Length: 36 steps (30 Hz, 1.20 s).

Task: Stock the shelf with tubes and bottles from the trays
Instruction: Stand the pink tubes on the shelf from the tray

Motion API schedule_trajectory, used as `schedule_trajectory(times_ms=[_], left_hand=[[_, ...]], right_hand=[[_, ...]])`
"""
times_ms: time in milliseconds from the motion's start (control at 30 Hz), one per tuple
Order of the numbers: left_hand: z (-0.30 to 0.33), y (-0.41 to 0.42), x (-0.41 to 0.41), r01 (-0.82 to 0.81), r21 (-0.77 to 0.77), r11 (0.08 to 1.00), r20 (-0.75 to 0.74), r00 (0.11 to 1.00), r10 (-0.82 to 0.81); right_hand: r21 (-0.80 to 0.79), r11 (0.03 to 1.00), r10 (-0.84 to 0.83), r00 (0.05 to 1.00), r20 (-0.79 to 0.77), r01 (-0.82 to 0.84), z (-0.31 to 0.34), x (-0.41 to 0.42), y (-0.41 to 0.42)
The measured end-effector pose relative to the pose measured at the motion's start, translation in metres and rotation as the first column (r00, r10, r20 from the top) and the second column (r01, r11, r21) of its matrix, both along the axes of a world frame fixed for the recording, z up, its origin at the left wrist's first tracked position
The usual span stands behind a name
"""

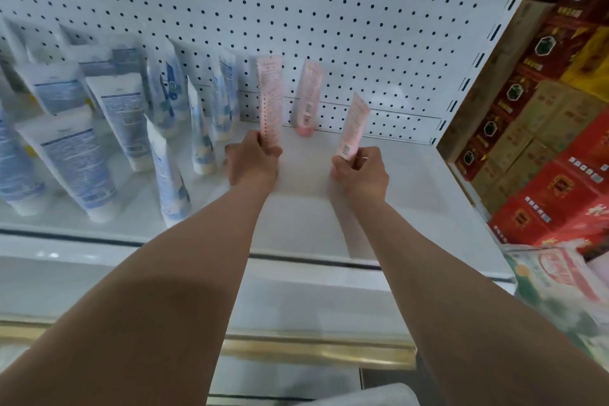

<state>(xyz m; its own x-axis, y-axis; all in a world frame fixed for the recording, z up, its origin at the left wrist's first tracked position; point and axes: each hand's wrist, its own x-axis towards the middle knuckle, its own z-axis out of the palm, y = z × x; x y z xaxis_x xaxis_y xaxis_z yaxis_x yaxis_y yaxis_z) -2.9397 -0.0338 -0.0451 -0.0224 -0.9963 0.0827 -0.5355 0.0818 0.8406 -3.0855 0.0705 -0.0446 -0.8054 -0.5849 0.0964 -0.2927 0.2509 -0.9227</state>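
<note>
1. White pegboard (329,10) backs the shelf (412,181).
2. Left hand (253,158) has its grip closed round one pink tube (270,99); right hand (361,171) likewise pinches a second pink tube (354,125).
3. A third pink tube (308,99) stands at the far edge; blue-and-white tubes (122,115) fill the left.
4. Step: placing. Next, probably stand both upright beside the third.

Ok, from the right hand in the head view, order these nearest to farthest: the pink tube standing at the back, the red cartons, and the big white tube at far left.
From the right hand:
1. Standing pink tube, just behind and to its left, against the pegboard.
2. Red cartons, off to its right beside the shelf.
3. Big white tube, far left, past the left hand.
</note>
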Motion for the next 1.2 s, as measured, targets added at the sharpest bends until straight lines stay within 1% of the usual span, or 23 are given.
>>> schedule_trajectory(times_ms=[67, 200, 333, 500, 667, 900, 1200], left_hand=[[-0.003, -0.013, -0.002, -0.017, -0.015, 1.000, 0.015, 1.000, 0.017], [-0.010, -0.026, 0.000, 0.000, -0.064, 0.998, 0.033, 0.999, 0.002], [-0.014, -0.031, 0.000, 0.000, -0.060, 0.998, 0.001, 1.000, 0.000], [-0.018, -0.035, 0.000, 0.004, -0.080, 0.997, -0.004, 1.000, -0.005], [-0.019, -0.036, 0.000, -0.023, -0.077, 0.997, -0.010, 1.000, 0.023], [-0.016, -0.033, -0.002, -0.056, -0.072, 0.996, -0.032, 0.998, 0.054], [-0.014, -0.031, -0.002, -0.053, -0.073, 0.996, -0.019, 0.998, 0.052]], right_hand=[[-0.003, 1.000, 0.012, 1.000, -0.008, -0.012, 0.000, -0.008, -0.013], [-0.027, 1.000, 0.016, 1.000, -0.014, -0.016, 0.000, -0.018, -0.038], [-0.043, 0.999, 0.010, 1.000, 0.025, -0.009, 0.001, -0.026, -0.063], [-0.056, 0.998, 0.021, 1.000, 0.020, -0.020, 0.000, -0.037, -0.084], [-0.076, 0.997, 0.002, 1.000, -0.005, -0.003, -0.001, -0.042, -0.093], [-0.055, 0.998, -0.009, 0.999, -0.052, 0.006, -0.005, -0.045, -0.099], [-0.031, 0.998, -0.053, 0.997, -0.057, 0.051, -0.008, -0.050, -0.104]])
